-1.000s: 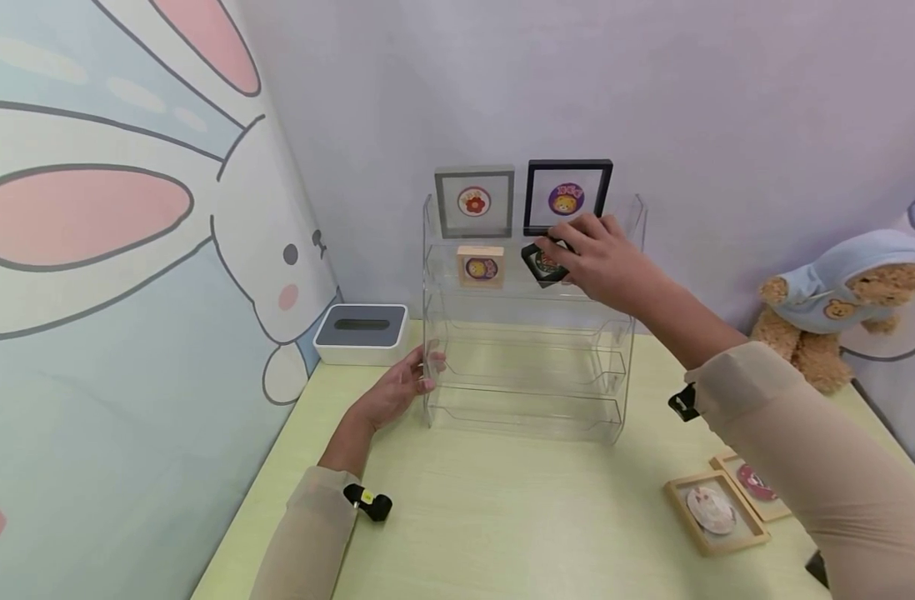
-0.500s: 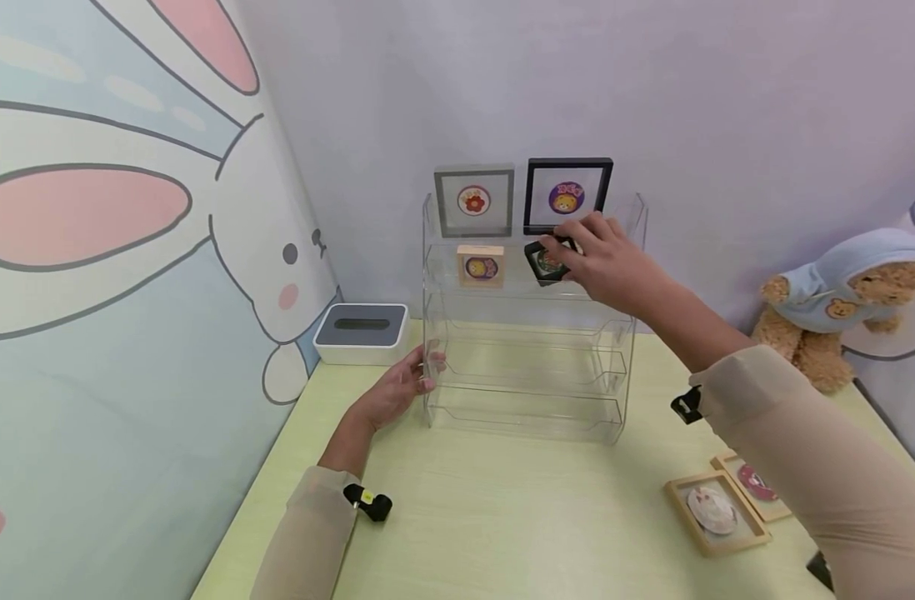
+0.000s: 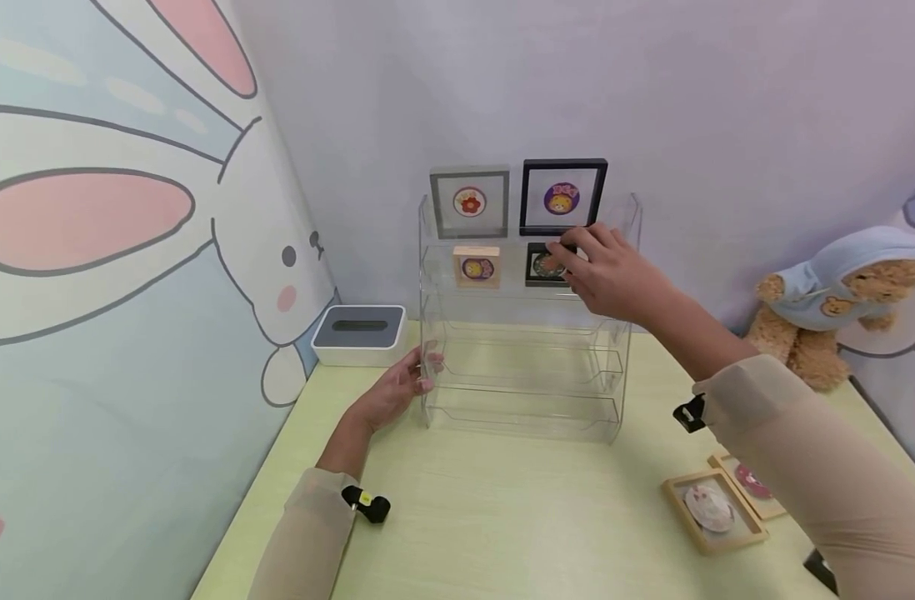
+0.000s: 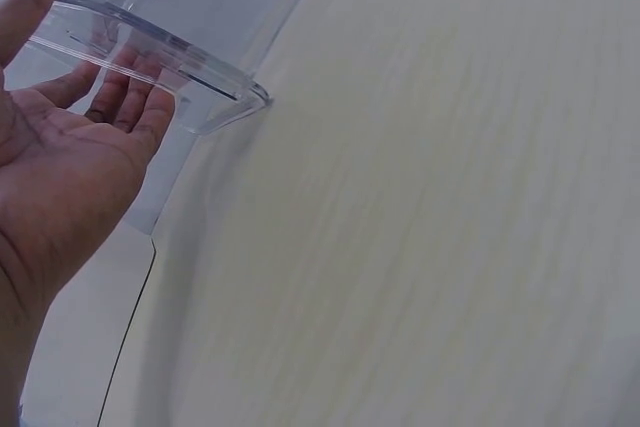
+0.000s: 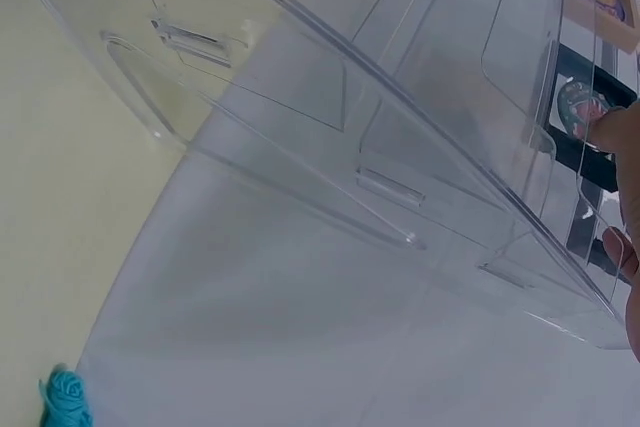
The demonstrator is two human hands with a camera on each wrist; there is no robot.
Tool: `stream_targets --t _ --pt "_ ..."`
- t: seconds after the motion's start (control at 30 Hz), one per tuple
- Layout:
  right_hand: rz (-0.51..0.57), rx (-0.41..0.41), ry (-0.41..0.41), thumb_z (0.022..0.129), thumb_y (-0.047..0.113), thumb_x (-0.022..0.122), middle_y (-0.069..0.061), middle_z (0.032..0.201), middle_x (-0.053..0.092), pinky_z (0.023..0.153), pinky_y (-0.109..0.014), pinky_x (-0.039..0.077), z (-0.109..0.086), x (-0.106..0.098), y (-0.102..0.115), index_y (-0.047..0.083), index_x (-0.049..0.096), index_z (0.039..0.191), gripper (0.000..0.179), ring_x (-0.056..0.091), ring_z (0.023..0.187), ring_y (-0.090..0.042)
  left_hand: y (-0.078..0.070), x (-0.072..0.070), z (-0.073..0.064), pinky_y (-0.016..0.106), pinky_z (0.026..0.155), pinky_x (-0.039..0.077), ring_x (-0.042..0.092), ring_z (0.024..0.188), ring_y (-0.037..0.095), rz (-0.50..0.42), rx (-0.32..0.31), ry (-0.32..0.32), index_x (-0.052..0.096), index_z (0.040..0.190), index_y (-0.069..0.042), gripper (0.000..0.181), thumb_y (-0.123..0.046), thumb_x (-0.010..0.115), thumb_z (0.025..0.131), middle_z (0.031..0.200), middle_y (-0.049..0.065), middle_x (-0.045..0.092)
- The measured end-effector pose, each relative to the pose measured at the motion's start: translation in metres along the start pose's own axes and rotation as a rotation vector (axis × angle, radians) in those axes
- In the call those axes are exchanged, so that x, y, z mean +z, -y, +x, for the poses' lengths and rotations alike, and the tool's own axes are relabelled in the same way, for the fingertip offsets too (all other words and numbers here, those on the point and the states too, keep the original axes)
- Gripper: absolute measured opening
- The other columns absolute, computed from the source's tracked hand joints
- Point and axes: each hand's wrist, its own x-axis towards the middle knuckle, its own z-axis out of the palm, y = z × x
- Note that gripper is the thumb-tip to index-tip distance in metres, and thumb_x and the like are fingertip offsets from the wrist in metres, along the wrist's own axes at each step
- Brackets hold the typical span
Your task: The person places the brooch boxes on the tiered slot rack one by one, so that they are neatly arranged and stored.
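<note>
A clear acrylic display rack (image 3: 532,390) with several tiers stands against the back wall. My left hand (image 3: 390,396) holds its left side panel low down; the left wrist view shows the fingers behind the clear edge (image 4: 190,62). My right hand (image 3: 615,271) pinches the right side of a small black picture frame (image 3: 535,273), which sits upright on the second tier. Left of it is a small light wood frame (image 3: 477,268) with a bear badge. On the top tier stand a grey frame (image 3: 440,218) and a larger black frame (image 3: 527,204).
Two light wood frames lie at the right, the nearer wood frame (image 3: 707,510) slightly overlapping the other. A dark object (image 3: 819,568) is partly hidden by the right sleeve. A tissue box (image 3: 360,337) stands left of the rack, and a teddy bear (image 3: 840,308) sits far right.
The small black frame has turned from tilted to level and facing forward on the second tier. My right hand has shifted slightly toward its right side. The left hand keeps its hold.
</note>
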Motion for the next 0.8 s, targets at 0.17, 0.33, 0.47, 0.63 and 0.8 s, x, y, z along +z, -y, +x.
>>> stream_targets --t 0.17,0.33,0.47,0.63,0.8 --pt "0.03 0.018 -0.001 0.102 0.011 0.076 -0.026 0.141 0.06 0.097 -0.065 0.051 -0.003 0.0 -0.001 0.0 0.062 0.153 0.054 0.055 0.12 -0.047 0.0 -0.001 0.0 0.062 0.134 0.014 0.021 0.168 0.04 -0.017 -0.003 0.002 0.013 0.177 -0.008 0.08 -0.005 0.057 0.11 0.177 0.03 0.023" --pt "0.042 0.023 -0.019 0.1 0.014 0.078 -0.026 0.143 0.061 0.097 -0.066 0.051 -0.006 0.001 0.0 0.001 0.062 0.153 0.056 0.055 0.121 -0.047 0.0 -0.002 0.001 0.061 0.135 0.013 0.021 0.169 0.038 -0.012 -0.01 -0.001 0.014 0.177 -0.01 0.08 -0.004 0.058 0.11 0.177 0.029 0.023" --pt "0.043 0.028 -0.025 0.098 0.014 0.08 -0.026 0.144 0.06 0.098 -0.067 0.05 -0.009 0.002 0.0 0.0 0.062 0.152 0.059 0.054 0.122 -0.048 -0.001 -0.001 0.001 0.061 0.136 0.014 0.023 0.168 0.038 -0.015 -0.013 -0.008 0.015 0.177 -0.008 0.081 -0.005 0.059 0.109 0.177 0.029 0.023" --pt "0.042 0.033 -0.039 0.096 0.013 0.082 -0.028 0.146 0.059 0.101 -0.069 0.048 -0.013 0.001 0.001 0.002 0.061 0.153 0.062 0.053 0.123 -0.049 -0.003 -0.002 -0.001 0.056 0.133 0.022 0.026 0.167 0.039 -0.014 -0.01 -0.014 0.016 0.177 -0.011 0.086 -0.007 0.064 0.107 0.178 0.024 0.026" --pt "0.038 0.034 -0.078 0.094 0.013 0.083 -0.029 0.15 0.057 0.102 -0.071 0.046 -0.02 -0.003 0.003 0.003 0.059 0.156 0.067 0.055 0.124 -0.052 -0.007 -0.004 -0.004 0.054 0.131 0.029 0.024 0.167 0.039 -0.019 0.033 -0.026 0.013 0.179 -0.03 0.103 -0.006 0.075 0.102 0.183 0.012 0.02"
